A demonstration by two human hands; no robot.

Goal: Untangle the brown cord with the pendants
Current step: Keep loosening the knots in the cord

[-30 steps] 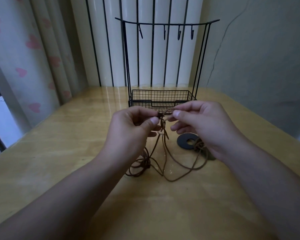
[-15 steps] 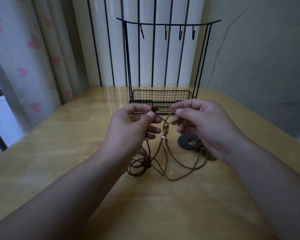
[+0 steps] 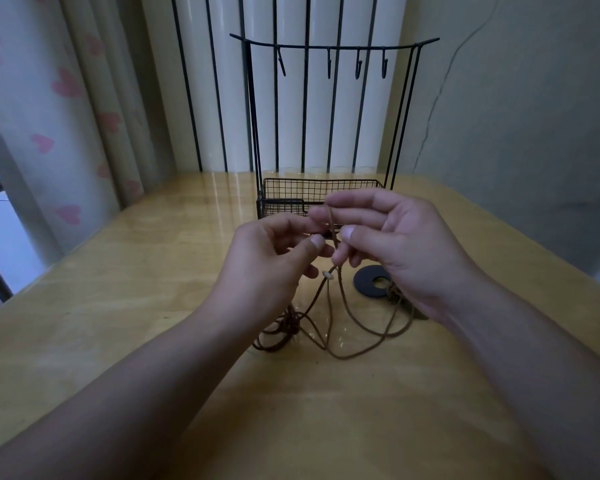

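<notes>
The brown cord [image 3: 343,303] hangs from between my two hands down to the wooden table [image 3: 153,289], where it lies in loose loops and a tangled clump at the left. A small pale bead [image 3: 327,274] sits on the cord just below my fingers. A dark ring pendant [image 3: 373,282] lies flat on the table, partly under my right hand. My left hand [image 3: 274,261] pinches the cord between thumb and fingers. My right hand [image 3: 395,244] holds the upper strands, with the cord running over its curled fingers.
A black wire stand [image 3: 321,199] with a mesh basket and a top bar with several hooks stands just behind my hands. Curtains hang at the left, a wall rises at the right, and the table's left edge borders a window.
My right hand has risen and drawn the cord upward, so the strands stretch straighter. My left hand has stayed near the same spot, and the pale bead now shows below the fingers.
</notes>
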